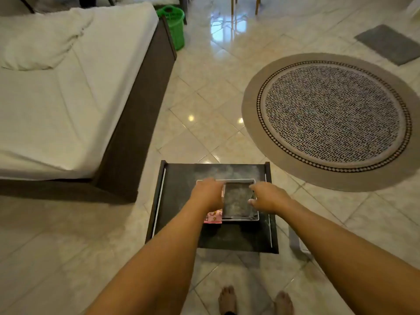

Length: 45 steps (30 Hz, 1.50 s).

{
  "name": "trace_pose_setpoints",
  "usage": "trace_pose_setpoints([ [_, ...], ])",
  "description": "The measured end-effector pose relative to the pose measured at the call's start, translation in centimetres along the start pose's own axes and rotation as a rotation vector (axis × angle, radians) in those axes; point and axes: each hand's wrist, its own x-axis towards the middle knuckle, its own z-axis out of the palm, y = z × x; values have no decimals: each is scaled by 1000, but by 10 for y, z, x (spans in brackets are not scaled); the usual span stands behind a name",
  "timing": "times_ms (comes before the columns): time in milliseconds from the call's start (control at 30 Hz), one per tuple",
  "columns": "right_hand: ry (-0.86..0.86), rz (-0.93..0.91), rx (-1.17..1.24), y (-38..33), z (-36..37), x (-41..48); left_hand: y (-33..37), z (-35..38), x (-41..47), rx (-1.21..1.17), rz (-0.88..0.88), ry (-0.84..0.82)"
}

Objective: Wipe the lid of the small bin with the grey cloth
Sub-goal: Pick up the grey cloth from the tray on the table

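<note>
two hands, left hand (208, 193) and right hand (269, 196), seemingly open, flank one bin lid (238, 201).

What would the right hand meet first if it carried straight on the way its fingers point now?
The right hand points forward and left over the small bin. It would probably meet the grey cloth on the lid first, then the left hand beyond. Its height above the cloth is unclear.

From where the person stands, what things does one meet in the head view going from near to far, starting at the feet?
Bare feet → dark low table → small bin on it, between the left hand and right hand → round patterned rug → green plastic basket.
</note>
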Motion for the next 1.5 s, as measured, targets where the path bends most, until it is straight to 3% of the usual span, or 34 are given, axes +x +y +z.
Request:
trace_pose_setpoints([
  [467, 90, -166, -385, 43, 101, 122, -11, 120, 125, 390, 185, 97],
  [767, 226, -100, -438, 46, 126, 146, -7, 146, 149, 530, 86, 153],
  [1033, 201, -39, -374, 39, 134, 155, -7, 161, 152, 410, 43, 199],
  [1233, 168, -2, -271, 34, 136, 156, 2, 162, 146, 288, 110, 214],
  [1367, 192, -82, -176, 39, 127, 147, 0, 141, 138, 112, 20, 213],
  [1500, 142, -103, 64, 37, 103, 127, -9, 114, 122, -127, -35, 199],
])
